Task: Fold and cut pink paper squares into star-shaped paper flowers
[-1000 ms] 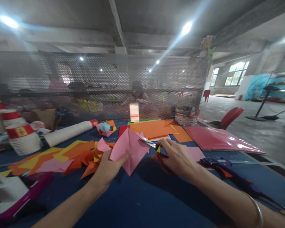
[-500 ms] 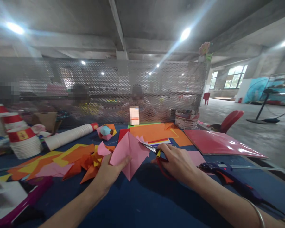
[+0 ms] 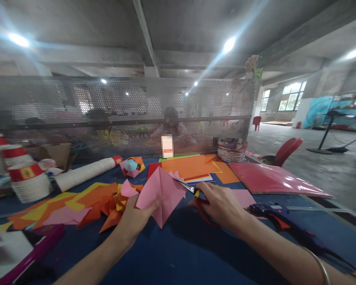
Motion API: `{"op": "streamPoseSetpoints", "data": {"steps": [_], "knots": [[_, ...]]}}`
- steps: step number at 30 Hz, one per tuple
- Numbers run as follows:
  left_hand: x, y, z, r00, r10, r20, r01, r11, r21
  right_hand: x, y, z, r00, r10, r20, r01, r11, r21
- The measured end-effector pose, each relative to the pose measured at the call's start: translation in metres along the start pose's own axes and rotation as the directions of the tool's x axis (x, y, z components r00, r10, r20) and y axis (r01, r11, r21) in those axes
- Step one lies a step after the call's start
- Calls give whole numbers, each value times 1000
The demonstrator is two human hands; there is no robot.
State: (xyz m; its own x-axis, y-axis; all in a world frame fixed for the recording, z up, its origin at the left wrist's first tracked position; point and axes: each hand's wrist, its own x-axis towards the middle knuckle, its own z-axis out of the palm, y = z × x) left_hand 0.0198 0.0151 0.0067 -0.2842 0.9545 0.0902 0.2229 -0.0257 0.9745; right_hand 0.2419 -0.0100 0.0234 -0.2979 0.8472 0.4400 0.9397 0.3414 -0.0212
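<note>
A folded sheet of pink paper (image 3: 161, 194) is pinched in my left hand (image 3: 139, 215), thumb on the near face. Creases run down its middle, and its right edge is cut into points. My right hand (image 3: 218, 202) grips a pair of scissors (image 3: 203, 211) with red and yellow handles. Their blades reach left to the paper's upper right edge; whether they are parted I cannot tell. Left of my left hand lie orange and yellow folded paper pieces (image 3: 114, 206). Beyond the pink paper are stacked orange sheets (image 3: 190, 165).
A glue gun (image 3: 280, 217) lies by my right forearm. At the left stand paper cups (image 3: 29, 180) and a purple tape dispenser (image 3: 32, 257). A red glossy pack (image 3: 277, 179) and a woven basket (image 3: 233, 149) sit farther back. Behind a perforated screen (image 3: 130, 114) people are seen.
The view has shifted slightly. My left hand still holds the pink paper, and the scissors stay at its right edge with hardly any motion.
</note>
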Motion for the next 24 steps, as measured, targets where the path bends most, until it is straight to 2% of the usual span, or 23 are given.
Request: {"op": "streamPoseSetpoints", "data": {"steps": [5, 24], "knots": [[2, -6, 0, 995, -3, 98, 6, 999, -38, 0, 1, 1, 1000, -17, 4, 17, 1000, 4], [4, -7, -1, 990, -7, 139, 10, 1000, -23, 0, 2, 2, 1000, -30, 0, 30, 999, 22]]}}
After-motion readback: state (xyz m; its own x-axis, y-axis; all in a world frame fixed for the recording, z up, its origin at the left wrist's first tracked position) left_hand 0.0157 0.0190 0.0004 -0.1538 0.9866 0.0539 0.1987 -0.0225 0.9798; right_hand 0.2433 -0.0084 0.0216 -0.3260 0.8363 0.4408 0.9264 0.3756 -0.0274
